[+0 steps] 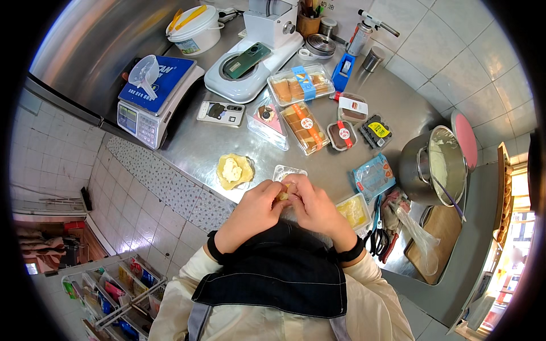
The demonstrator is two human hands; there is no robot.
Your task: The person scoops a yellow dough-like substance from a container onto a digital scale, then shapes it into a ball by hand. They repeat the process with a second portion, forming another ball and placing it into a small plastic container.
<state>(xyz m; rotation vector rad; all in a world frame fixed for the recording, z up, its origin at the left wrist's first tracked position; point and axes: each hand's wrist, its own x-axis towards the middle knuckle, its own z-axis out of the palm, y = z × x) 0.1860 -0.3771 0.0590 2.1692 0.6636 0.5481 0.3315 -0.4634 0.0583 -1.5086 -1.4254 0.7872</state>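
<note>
My left hand and my right hand meet at the table's front edge, fingertips pinching a small yellow piece of food between them. Just beyond them is a small clear plastic tray, partly hidden by my fingers. Left of my hands a round yellow wrapper lies flat with a mound of pale cream on it. On the right, near my right wrist, a clear plastic box holds something yellow.
A digital scale, a stand mixer, two phones and packed cakes stand farther back. To the right are a steel pot of cream, black-handled scissors, a plastic bag and a wooden board.
</note>
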